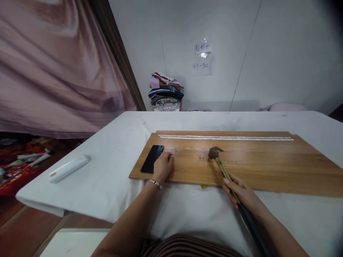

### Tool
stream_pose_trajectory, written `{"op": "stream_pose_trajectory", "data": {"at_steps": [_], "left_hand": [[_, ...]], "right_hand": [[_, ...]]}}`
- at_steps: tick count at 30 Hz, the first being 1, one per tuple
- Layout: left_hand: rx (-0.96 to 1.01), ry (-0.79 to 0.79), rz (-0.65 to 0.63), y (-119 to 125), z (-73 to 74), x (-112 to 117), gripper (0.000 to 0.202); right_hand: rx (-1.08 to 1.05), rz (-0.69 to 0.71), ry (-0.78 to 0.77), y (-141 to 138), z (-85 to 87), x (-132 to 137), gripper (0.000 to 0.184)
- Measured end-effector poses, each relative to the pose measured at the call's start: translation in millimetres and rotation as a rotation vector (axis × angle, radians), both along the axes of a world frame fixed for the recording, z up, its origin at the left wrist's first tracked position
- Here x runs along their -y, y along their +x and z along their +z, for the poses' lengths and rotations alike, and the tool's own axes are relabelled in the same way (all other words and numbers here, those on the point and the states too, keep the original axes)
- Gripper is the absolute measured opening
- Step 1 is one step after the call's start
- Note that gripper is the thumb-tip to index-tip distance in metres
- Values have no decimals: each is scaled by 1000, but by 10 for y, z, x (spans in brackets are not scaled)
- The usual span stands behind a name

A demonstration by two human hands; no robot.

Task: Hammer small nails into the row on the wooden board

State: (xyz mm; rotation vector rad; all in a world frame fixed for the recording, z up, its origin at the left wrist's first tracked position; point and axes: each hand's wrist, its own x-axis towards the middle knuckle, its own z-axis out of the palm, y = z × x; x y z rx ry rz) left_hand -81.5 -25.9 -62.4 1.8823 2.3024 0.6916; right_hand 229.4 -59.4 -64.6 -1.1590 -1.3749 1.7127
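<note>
My right hand (243,191) is wrapped round the handle of a claw hammer (224,170), its rusty head over the middle of a wooden board (268,167). A row of small dark dots, which look like nail heads or holes, runs along the board on both sides of the hammer head. On the board's left part, my left hand (163,166) is closed in a pinch, with a thin nail just showing at the fingertips. Several loose nails (177,149) lie just beyond those fingers. A black phone (152,159) rests right beside the left hand.
Two white measuring strips (225,137) run along the board's far side. The board lies on a table with a white cloth (107,150). A white oblong object (70,168) is at the left. Folded clothes (166,92) are stacked behind the table, below paper signs (202,66).
</note>
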Motion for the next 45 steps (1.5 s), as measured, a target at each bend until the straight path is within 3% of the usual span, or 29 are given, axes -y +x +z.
{"op": "stream_pose_trajectory", "data": {"at_steps": [7, 12, 35, 45], "left_hand": [[-169, -88, -131, -87, 113, -123, 28], [-257, -71, -147, -93, 67, -140, 29], [-193, 152, -56, -93, -53, -94, 23], [-233, 197, -181, -109, -92, -96, 26]], "right_hand": [[-13, 5, -21, -5, 8, 18, 37], [-11, 2, 2, -1, -10, 7, 39], [-38, 2, -16, -12, -2, 7, 38], [-81, -3, -28, -13, -50, 22, 37]]}}
